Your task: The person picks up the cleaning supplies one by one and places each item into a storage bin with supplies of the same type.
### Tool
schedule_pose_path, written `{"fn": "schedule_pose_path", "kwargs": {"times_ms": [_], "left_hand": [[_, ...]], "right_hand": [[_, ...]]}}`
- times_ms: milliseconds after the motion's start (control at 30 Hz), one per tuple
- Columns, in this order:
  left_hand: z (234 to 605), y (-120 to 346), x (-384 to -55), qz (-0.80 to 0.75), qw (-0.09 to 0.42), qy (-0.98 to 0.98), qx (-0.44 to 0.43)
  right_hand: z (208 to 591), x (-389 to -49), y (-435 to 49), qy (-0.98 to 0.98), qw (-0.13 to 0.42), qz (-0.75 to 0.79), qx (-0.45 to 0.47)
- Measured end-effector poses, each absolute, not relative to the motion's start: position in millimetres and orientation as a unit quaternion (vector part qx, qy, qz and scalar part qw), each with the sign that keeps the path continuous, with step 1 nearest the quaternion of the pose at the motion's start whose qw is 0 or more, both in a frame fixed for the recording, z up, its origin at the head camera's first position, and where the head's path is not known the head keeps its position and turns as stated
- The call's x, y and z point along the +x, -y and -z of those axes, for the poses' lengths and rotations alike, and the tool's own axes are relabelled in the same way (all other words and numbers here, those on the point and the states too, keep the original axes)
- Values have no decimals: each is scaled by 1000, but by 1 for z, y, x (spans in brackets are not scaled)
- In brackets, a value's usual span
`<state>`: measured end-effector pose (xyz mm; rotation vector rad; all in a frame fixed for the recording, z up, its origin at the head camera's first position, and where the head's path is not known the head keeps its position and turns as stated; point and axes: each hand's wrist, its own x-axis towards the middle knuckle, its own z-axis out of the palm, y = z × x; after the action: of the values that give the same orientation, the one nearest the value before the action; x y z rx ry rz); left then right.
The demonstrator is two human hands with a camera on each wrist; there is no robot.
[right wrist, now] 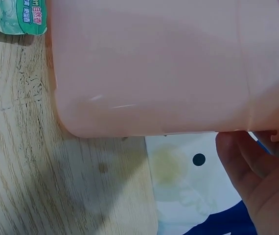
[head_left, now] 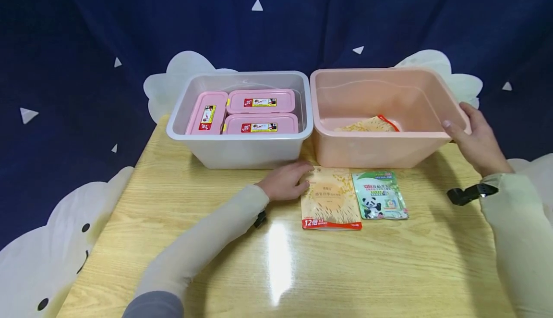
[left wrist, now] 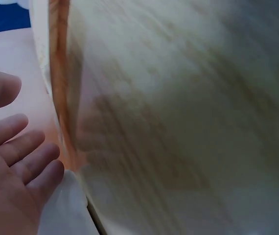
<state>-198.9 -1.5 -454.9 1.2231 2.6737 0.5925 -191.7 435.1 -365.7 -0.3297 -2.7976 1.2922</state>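
1. The left hand (head_left: 285, 181), fingers relaxed and spread, lies at the upper-left edge of the cream pouch (head_left: 330, 198); firm contact is hard to tell.
2. At frame right, well apart from it, the right hand (head_left: 479, 142) grips the rim of the peach bin (head_left: 380, 151).
3. Best handling, I judge: pinch the pouch's edge, lift it level, and use the right hand to steady the bin.
4. The pouch lies flat just below and right of frame centre, printed with golden grain ears above a red lower band.
5. Just right sits a green panda pouch (head_left: 380, 195).
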Motion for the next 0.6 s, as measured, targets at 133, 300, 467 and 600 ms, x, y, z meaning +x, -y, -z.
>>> {"fn": "schedule_pose_path", "kwargs": {"times_ms": [133, 300, 467, 600], "left_hand": [[463, -6, -200, -163, 60, -893, 415], [467, -14, -199, -118, 58, -902, 411], [462, -16, -198, -108, 63, -905, 408], [460, -14, -197, -111, 60, -902, 412]], "right_hand": [[367, -190, -435, 903, 18, -416, -109], [365, -189, -434, 906, 10, -408, -109], [364, -188, -433, 907, 16, -407, -105], [365, -188, -433, 910, 25, -401, -101]]}}
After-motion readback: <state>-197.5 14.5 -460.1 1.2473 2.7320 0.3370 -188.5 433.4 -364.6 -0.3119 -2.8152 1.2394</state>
